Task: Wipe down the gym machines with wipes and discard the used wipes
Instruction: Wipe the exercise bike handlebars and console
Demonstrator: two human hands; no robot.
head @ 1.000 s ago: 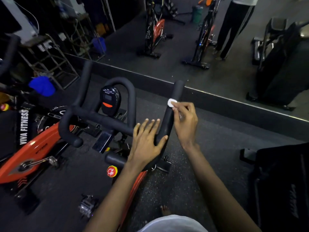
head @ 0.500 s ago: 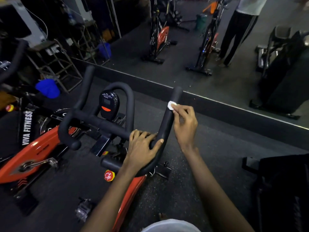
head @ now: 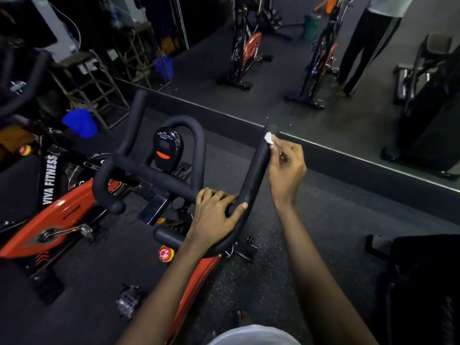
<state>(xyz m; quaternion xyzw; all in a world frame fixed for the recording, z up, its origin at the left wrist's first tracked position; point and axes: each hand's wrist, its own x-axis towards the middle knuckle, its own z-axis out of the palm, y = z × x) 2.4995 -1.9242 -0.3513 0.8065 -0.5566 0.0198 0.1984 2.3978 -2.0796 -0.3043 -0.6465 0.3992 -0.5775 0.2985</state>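
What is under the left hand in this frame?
The left hand grips the black handlebar at its bend, fingers curled over the bar. The surface beneath the palm is covered, so its state cannot be seen.

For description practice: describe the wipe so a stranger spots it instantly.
Find the orange exercise bike in front and follow its black handlebar to the right prong. Near the tip, the right hand pinches the wipe against it. It is the only small white scrap on the black bars.

Right hand (head: 286,168) presses a white wipe (head: 268,138) against the handlebar (head: 256,170); left hand (head: 216,217) grips its bend
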